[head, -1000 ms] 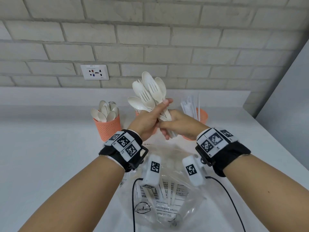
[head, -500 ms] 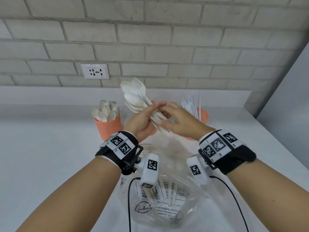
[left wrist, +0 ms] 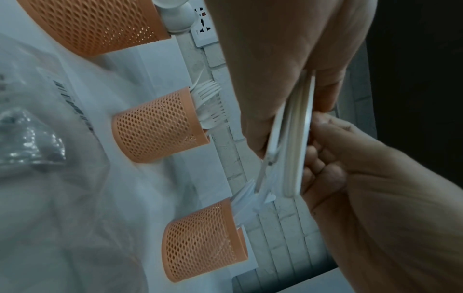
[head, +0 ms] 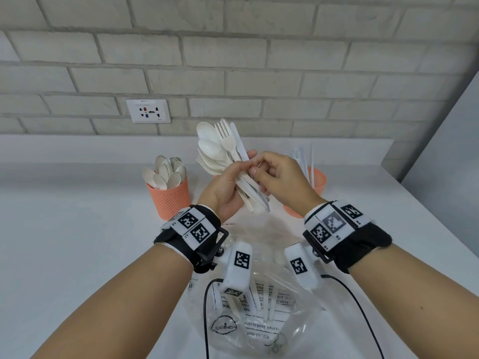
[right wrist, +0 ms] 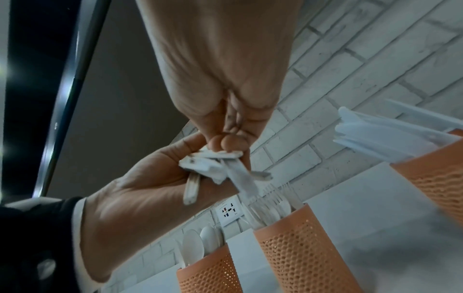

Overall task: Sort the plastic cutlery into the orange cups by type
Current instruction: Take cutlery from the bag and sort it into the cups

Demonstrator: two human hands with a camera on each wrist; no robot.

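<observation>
My left hand (head: 230, 185) grips a bundle of white plastic cutlery (head: 220, 149) by the handles; spoons, forks and a knife fan out up and to the left. My right hand (head: 272, 174) meets it from the right, fingertips pinching among the handles (right wrist: 215, 164); which piece they pinch is hidden. Three orange mesh cups stand behind the hands. The spoon cup (head: 169, 200) is on the left. The fork cup (left wrist: 157, 126) is in the middle, hidden by my hands in the head view. The knife cup (head: 317, 181) is on the right.
A clear plastic bag (head: 259, 320) with more white cutlery lies on the white counter (head: 64, 242) under my wrists, and a black cable (head: 206, 320) runs over it. The brick wall with a socket (head: 148, 110) is close behind the cups. A grey panel (head: 445, 141) bounds the right.
The bundle has tipped from upright to leaning left and sunk a little. My right hand let go of its lower end, opened, then curled its fingertips back onto the handles.
</observation>
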